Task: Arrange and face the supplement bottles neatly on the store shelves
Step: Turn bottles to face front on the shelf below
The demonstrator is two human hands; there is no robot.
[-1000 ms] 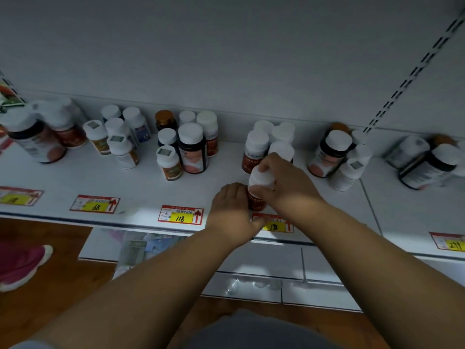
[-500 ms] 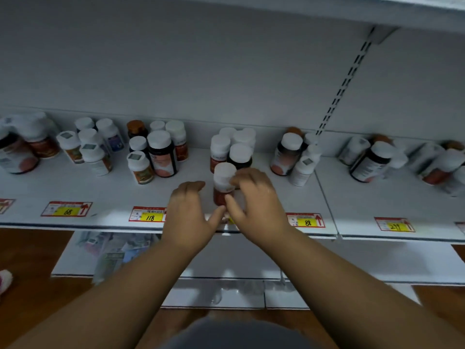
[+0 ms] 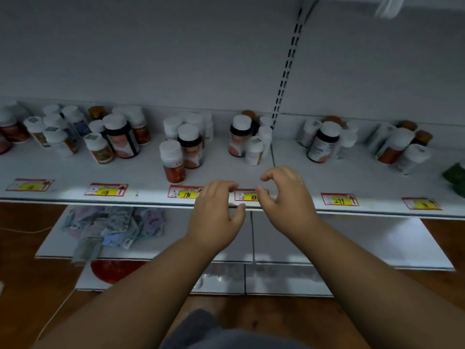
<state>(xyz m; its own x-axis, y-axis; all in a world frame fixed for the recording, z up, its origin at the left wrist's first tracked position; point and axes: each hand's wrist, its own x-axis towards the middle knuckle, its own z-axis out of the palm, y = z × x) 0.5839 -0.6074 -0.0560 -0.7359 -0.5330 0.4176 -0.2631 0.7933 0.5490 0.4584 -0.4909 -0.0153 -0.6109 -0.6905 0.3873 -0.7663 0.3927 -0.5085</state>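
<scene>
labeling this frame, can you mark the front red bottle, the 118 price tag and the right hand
front red bottle (image 3: 173, 161), head view, on its label below the white cap
118 price tag (image 3: 106, 190), head view, on its yellow middle
right hand (image 3: 285, 197), head view, on its back

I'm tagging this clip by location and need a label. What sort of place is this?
Most likely a shop aisle, perhaps a pharmacy or health store. White-capped supplement bottles stand in groups on a white shelf, yellow-and-red price tags line its front edge, and a slotted upright runs up the back panel.
</scene>
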